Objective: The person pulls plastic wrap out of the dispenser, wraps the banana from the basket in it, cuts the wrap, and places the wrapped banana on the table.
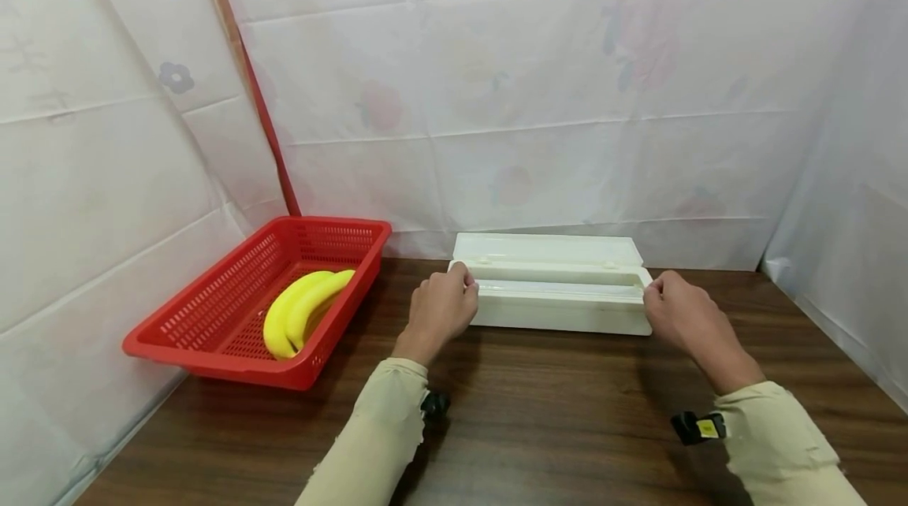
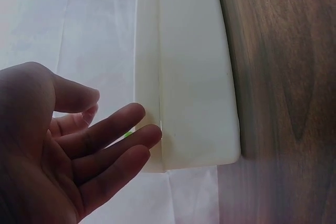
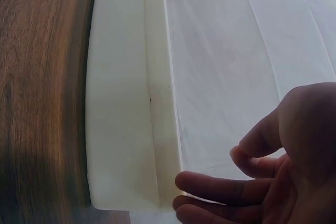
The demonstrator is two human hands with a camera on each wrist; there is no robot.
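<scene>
A white cling film dispenser box [image 1: 560,314] stands on the table with its lid [image 1: 546,248] raised at the back. Inside lies a pale roll of cling film [image 1: 553,288], stretching between both hands. At the box's left end, my left hand [image 1: 441,307] pinches the film's edge between thumb and forefinger. My right hand [image 1: 686,315] pinches in the same way at the right end. The clear film is barely visible at the fingertips. In both wrist views the other fingers reach loosely to the upper edge of the box's front wall [image 2: 197,72].
On the left sits a red perforated basket [image 1: 202,360] holding yellow bananas [image 1: 305,313]. The brown wooden table [image 1: 546,411] lies in front of the box. White patterned sheeting [image 1: 496,96] hangs close behind the box and along both sides.
</scene>
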